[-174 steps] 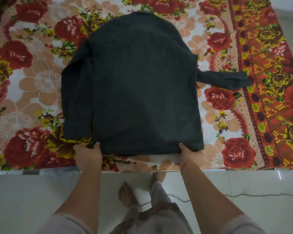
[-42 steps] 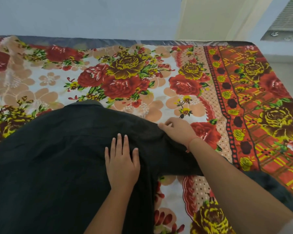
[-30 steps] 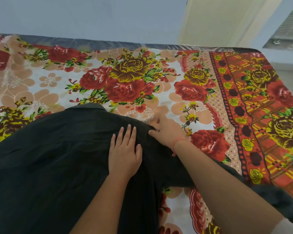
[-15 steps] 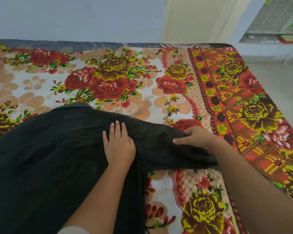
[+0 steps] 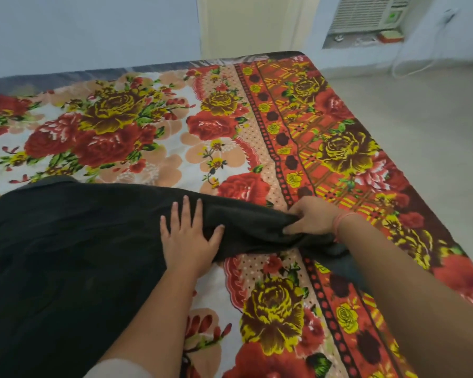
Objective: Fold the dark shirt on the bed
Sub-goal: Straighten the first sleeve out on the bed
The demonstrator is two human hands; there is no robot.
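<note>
The dark shirt (image 5: 66,255) lies spread over the left half of the bed (image 5: 325,132), on a flower-patterned sheet. My left hand (image 5: 189,238) lies flat with straight fingers on the shirt's right shoulder area. The right sleeve (image 5: 257,227) runs from there to the right. My right hand (image 5: 311,219) grips that sleeve with curled fingers, bunching the cloth. The sleeve's far end passes under my right forearm and is mostly hidden.
The bed's right edge meets a pale floor (image 5: 421,118). A wall and door frame (image 5: 243,23) stand behind the bed. An air-conditioning unit (image 5: 366,12) sits in the wall at upper right, with a white cable (image 5: 410,58) hanging below.
My right hand has slid right along the sleeve from the shoulder and now grips it. My left hand stays flat on the shoulder. The view has turned right.
</note>
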